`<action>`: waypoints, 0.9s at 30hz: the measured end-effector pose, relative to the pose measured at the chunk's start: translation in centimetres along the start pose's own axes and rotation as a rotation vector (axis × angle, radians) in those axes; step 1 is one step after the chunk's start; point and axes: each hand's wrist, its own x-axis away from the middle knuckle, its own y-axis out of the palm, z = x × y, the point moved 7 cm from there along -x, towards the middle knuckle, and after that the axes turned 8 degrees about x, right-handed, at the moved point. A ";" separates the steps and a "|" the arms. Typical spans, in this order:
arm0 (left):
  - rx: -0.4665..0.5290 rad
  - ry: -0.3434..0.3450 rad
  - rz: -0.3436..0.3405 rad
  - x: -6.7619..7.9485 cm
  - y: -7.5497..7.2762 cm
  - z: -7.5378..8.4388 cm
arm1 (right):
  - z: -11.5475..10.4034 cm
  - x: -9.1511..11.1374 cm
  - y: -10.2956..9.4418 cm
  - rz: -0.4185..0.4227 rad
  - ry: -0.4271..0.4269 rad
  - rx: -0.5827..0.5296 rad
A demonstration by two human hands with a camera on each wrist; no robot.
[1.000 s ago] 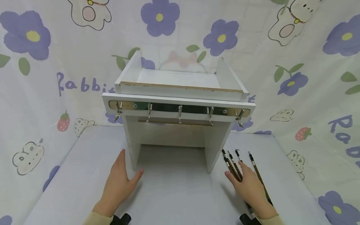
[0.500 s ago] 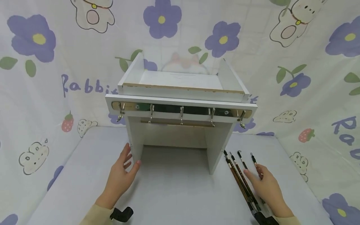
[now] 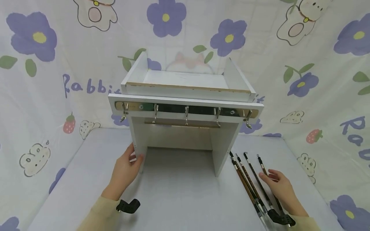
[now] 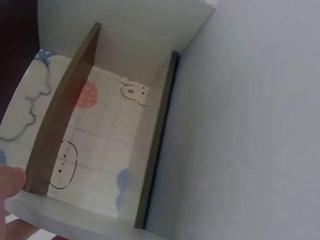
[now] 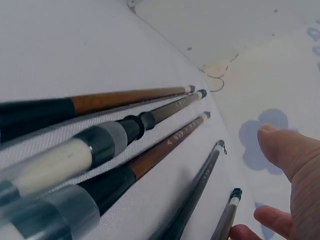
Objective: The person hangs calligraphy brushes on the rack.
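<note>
Left hand [image 3: 122, 170] pinches the left panel [image 3: 138, 138] of the white rack [image 3: 185, 93], thumb at its front edge, other fingers along the outer side. So the rack is right at the left fingers, its hook strip [image 3: 170, 109] above and to the right of them. Right hand [image 3: 283, 191] is at the far-right brush [image 3: 262, 166], thumb spread well away from the other fingers, no pinch on the shaft; contact can't be told, the nearest fingertip looks just beside it. Other four brushes [image 3: 258, 180] lie on the desk [image 3: 179, 195] to the left of the right fingers, roughly side by side, cord-loop ends pointing away. To do this well, I'd say: left fingers press just enough to steady the rack, no tugging, since the panel looks light and could drag the frame askew. Right side, thumb and index should probably close across the shaft of that one brush, at right angles, low to the desk, clear of the neighbours on the thumb side. Pinching below the loop looks best; the thin round shaft could roll, so both sides should meet it together.
</note>
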 end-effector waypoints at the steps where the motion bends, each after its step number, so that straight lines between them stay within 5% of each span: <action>1: -0.004 -0.003 0.001 -0.3 0.0 0.1 | 0.2 -0.2 -0.1 -0.007 0.011 -0.016; 10: 0.010 -0.035 0.015 -2.0 0.0 0.9 | 1.6 -1.1 -0.7 -0.003 0.089 -0.114; 21: -0.057 0.000 0.113 -1.2 -0.6 0.3 | 2.9 -0.8 -0.4 0.043 0.112 -0.134; 27: -0.083 0.041 0.111 -1.4 -0.2 0.4 | 3.2 -1.0 -1.0 0.063 0.118 -0.141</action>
